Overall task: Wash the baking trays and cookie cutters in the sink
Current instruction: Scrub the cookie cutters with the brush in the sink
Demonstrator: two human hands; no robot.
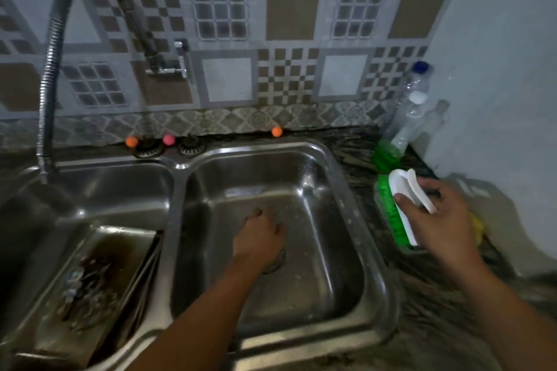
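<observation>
A double-basin stainless steel sink [373,253] is set into a dark mottled stone counter [428,304]. In its left basin, stacked dark, greasy rectangular metal baking trays [99,274] lean tilted, their long axis running from the near-left corner up toward the steel divider between the basins, and they fill most of that basin's floor. Small metal pieces, seemingly cookie cutters [75,283], lie in the top tray, too blurred to make out singly. A flexible ribbed steel faucet hose [49,75] arches over and ends above the left basin's far corner.

The right basin holds only the left hand [259,238], which reaches down near the round drain [275,262]; its fingers curl downward, and whether they grip anything cannot be told. Open room lies all around it to the basin walls.

On the counter just right of the sink rim, the right hand [437,214] grasps the white handle of a green-bristled scrubbing brush [404,205], thumb across it, its long axis running roughly parallel to the rim. Clear plastic bottles [413,111] crowd the corner behind.
</observation>
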